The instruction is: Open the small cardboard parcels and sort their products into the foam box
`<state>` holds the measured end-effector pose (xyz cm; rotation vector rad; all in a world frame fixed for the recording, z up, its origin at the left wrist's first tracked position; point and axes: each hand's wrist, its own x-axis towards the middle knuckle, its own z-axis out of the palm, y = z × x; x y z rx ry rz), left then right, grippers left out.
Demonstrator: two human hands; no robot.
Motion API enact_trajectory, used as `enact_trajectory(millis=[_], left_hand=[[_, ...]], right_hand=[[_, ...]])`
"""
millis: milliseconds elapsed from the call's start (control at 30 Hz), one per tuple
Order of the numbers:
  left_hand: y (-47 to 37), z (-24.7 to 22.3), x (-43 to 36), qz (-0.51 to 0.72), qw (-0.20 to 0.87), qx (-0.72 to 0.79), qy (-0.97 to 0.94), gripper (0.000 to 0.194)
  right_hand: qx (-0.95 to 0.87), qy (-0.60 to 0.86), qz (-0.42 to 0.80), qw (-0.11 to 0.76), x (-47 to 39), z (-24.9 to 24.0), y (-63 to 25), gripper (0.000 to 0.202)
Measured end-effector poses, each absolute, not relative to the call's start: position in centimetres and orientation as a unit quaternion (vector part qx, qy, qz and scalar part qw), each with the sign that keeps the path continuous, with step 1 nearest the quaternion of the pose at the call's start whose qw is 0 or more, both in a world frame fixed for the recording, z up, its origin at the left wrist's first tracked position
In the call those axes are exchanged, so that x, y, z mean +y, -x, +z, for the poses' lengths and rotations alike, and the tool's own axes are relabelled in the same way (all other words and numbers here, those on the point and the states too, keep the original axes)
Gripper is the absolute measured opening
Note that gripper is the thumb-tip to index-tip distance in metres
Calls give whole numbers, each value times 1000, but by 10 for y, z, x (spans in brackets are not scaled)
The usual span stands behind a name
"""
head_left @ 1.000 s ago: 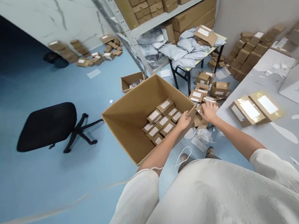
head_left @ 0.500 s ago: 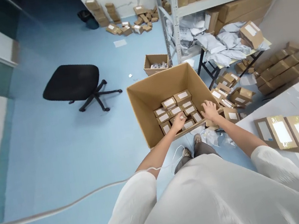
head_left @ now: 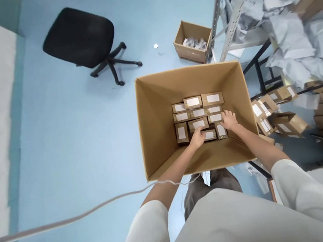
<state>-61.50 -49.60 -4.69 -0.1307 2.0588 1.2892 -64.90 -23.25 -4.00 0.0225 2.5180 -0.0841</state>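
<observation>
A large open carton [head_left: 157, 93] stands in front of me, with several small labelled cardboard boxes packed on its bottom. Inside it, my left hand [head_left: 198, 138] is closed on the near edge of one small cardboard box [head_left: 193, 125], its fingertips by the white label. My right hand [head_left: 229, 120] is also in the carton, fingers apart, at the right end of the rows. It touches or nearly touches an upright-labelled small box [head_left: 221, 130]; exact contact is hard to tell.
A white cable [head_left: 101, 205] runs across my left forearm. Beyond the carton are a black chair [head_left: 82, 37], a smaller carton [head_left: 191, 52] holding wrapped items, and a metal shelf rack [head_left: 239, 13]. Grey mailer bags [head_left: 294, 45] and loose boxes [head_left: 288, 123] lie to the right.
My view has tilted down and closer over the carton. My right hand has gone from the carton's right rim to inside, beside the boxes. My left hand stays at the same small cardboard box.
</observation>
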Motion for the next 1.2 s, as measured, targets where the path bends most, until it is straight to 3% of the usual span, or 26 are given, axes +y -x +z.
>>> enact_trajectory(millis=[567,933,1200], left_hand=[[633,-160,-460,545,354,755,86,54],[589,-166,-432,565,339,745,101,50],[580,-171,-437,551,345,751,114,50]], right_hand=[[923,28,1,385,-191,-236,757,92],[955,89,-29,282,-163,-258,805,138],[955,98,1,281,-156,-262,811,144]])
